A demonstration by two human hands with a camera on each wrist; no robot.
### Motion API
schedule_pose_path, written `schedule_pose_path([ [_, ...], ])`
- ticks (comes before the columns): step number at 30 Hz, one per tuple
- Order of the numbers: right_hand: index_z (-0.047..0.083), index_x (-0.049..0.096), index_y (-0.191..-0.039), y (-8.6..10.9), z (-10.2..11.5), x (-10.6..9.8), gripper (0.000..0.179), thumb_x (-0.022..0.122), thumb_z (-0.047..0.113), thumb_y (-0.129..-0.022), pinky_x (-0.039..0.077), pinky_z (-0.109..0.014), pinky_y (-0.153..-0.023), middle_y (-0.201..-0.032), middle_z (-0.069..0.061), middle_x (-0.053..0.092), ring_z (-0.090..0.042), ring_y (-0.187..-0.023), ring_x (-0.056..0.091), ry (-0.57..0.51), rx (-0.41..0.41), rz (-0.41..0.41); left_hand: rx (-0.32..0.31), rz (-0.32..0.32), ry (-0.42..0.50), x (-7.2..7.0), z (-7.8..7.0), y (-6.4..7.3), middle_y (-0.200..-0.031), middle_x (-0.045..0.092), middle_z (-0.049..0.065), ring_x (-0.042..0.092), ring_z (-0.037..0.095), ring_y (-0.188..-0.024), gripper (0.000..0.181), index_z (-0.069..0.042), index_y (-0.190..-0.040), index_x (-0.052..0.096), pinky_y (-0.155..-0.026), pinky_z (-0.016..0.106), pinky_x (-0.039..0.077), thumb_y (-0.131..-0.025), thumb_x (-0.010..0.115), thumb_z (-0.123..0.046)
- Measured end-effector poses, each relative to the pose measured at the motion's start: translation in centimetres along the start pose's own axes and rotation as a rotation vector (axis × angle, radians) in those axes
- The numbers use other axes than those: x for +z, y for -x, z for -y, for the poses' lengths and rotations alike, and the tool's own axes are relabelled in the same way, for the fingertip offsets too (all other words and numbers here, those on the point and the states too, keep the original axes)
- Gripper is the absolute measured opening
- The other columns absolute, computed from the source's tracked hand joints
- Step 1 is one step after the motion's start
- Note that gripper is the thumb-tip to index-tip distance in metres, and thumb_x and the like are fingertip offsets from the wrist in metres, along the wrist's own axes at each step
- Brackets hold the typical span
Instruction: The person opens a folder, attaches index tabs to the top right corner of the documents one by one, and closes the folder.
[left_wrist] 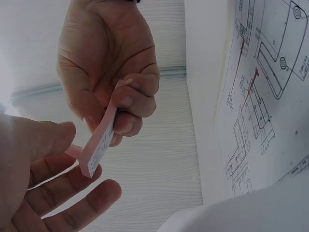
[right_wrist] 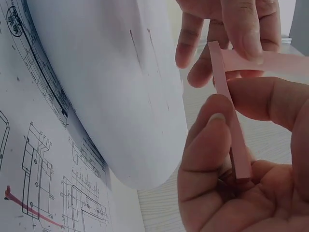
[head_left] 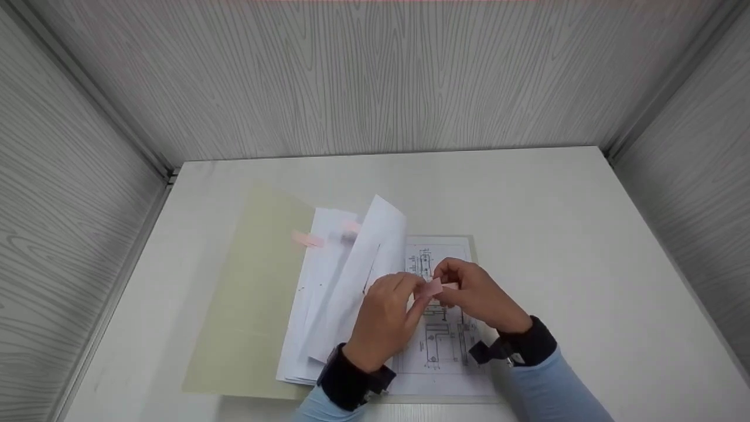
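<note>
My right hand [head_left: 483, 296] grips a thin pad of pink sticky notes [right_wrist: 234, 140] between thumb and curled fingers. From the pad's end, a pink sticky strip [right_wrist: 280, 62] stretches away, pinched by the thumb and fingers of my left hand [head_left: 381, 322]. In the left wrist view the strip and the pad meet at an angle. Both hands are above the right half of an open folder [head_left: 246, 305], over a sheet of technical drawings [head_left: 433, 375]. A raised, curling white page [head_left: 375, 246] stands beside my left hand.
Pink flags [head_left: 307, 239] stick out from the white pages [head_left: 299, 334] turned to the left. The pale table [head_left: 592, 234] runs back to a wood-grain panel [head_left: 375, 76], with side panels at left and right.
</note>
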State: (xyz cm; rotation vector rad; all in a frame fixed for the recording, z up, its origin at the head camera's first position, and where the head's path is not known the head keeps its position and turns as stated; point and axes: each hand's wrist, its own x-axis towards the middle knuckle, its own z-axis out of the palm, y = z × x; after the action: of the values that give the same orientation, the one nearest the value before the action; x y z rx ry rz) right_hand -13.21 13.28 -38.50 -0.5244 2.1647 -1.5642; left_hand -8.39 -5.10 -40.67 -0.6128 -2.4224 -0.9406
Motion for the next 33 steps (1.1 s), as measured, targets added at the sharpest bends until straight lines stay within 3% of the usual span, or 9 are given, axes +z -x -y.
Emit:
schedule_pose_path([
  [4, 0.002, 0.057, -0.097, 0.0, -0.3, -0.5, 0.011, 0.063, 0.009, -0.091, 0.053, -0.039, -0.065, -0.087, -0.011, 0.063, -0.038, -0.071, 0.058, 0.007, 0.020, 0.001, 0.006, -0.053, 0.055, -0.2, -0.2, -0.1, -0.091, 0.066, -0.003, 0.062, 0.012, -0.092, 0.016, -0.011, -0.095, 0.064, -0.085, 0.029, 0.049, -0.095, 0.061, -0.027],
  [7, 0.003, 0.058, -0.101, -0.4, -1.7, -1.2, 0.012, 0.062, 0.009, -0.091, 0.053, -0.046, -0.069, -0.093, -0.010, 0.063, -0.032, -0.075, 0.060, 0.048, 0.034, -0.016, -0.014, -0.041, 0.056, -0.3, -0.2, 0.0, -0.094, 0.067, -0.002, 0.062, 0.012, -0.095, 0.016, -0.010, -0.098, 0.064, -0.086, 0.030, 0.049, -0.093, 0.065, -0.025],
  [9, 0.005, 0.060, -0.103, -0.6, -2.8, -1.9, 0.012, 0.062, 0.010, -0.092, 0.051, -0.045, -0.074, -0.096, -0.008, 0.064, -0.028, -0.080, 0.059, 0.096, 0.050, -0.054, -0.036, 0.020, 0.020, -0.3, -0.1, 0.1, -0.093, 0.066, -0.002, 0.061, 0.013, -0.090, 0.017, -0.011, -0.100, 0.063, -0.083, 0.028, 0.048, -0.093, 0.065, -0.026],
  [15, 0.012, 0.065, -0.099, -0.2, -5.3, -6.3, 0.009, 0.064, 0.015, -0.091, 0.044, -0.036, -0.070, -0.091, -0.006, 0.062, -0.025, -0.083, 0.053, 0.272, 0.115, -0.223, -0.106, 0.320, -0.182, -0.2, 0.2, 0.5, -0.078, 0.065, -0.002, 0.055, 0.011, -0.068, 0.019, -0.012, -0.094, 0.061, -0.063, 0.026, 0.042, -0.089, 0.069, -0.028],
  [19, 0.006, 0.062, -0.108, 0.6, -6.9, -9.2, 0.021, 0.064, 0.017, -0.090, 0.046, -0.037, -0.070, -0.096, -0.010, 0.061, -0.026, -0.084, 0.055, 0.287, 0.195, -0.263, -0.160, 0.415, -0.265, -0.3, 0.3, 0.8, -0.072, 0.062, 0.000, 0.056, 0.015, -0.063, 0.022, -0.010, -0.094, 0.060, -0.056, 0.027, 0.035, -0.086, 0.072, -0.026],
  [24, 0.008, 0.048, -0.132, 1.2, -8.1, -11.2, 0.048, 0.064, 0.017, -0.087, 0.046, -0.037, -0.071, -0.107, -0.013, 0.060, -0.028, -0.085, 0.061, 0.285, 0.329, -0.240, -0.254, 0.454, -0.296, -0.6, 0.1, 0.9, -0.073, 0.061, 0.002, 0.057, 0.018, -0.063, 0.024, -0.008, -0.100, 0.062, -0.054, 0.029, 0.035, -0.087, 0.072, -0.026],
  [27, 0.012, 0.043, -0.140, 1.3, -8.5, -11.4, 0.057, 0.064, 0.016, -0.087, 0.047, -0.037, -0.070, -0.105, -0.014, 0.060, -0.028, -0.080, 0.063, 0.305, 0.357, -0.208, -0.299, 0.448, -0.307, -0.7, 0.0, 0.9, -0.074, 0.061, 0.004, 0.057, 0.020, -0.064, 0.027, -0.007, -0.103, 0.063, -0.055, 0.031, 0.036, -0.087, 0.072, -0.026],
  [30, 0.011, 0.046, -0.136, 1.0, -8.8, -10.9, 0.054, 0.066, 0.013, -0.086, 0.050, -0.037, -0.068, -0.099, -0.016, 0.060, -0.026, -0.075, 0.064, 0.292, 0.370, -0.149, -0.331, 0.436, -0.320, -0.7, 0.0, 0.9, -0.074, 0.060, 0.004, 0.058, 0.021, -0.065, 0.029, -0.007, -0.105, 0.063, -0.056, 0.034, 0.038, -0.086, 0.072, -0.028],
  [33, 0.007, 0.053, -0.122, 0.8, -9.0, -10.2, 0.043, 0.069, 0.011, -0.082, 0.050, -0.035, -0.065, -0.092, -0.014, 0.061, -0.024, -0.071, 0.063, 0.307, 0.390, -0.072, -0.347, 0.425, -0.326, -0.6, -0.1, 0.9, -0.071, 0.057, 0.003, 0.057, 0.021, -0.064, 0.028, -0.007, -0.102, 0.063, -0.057, 0.035, 0.037, -0.086, 0.072, -0.028],
])
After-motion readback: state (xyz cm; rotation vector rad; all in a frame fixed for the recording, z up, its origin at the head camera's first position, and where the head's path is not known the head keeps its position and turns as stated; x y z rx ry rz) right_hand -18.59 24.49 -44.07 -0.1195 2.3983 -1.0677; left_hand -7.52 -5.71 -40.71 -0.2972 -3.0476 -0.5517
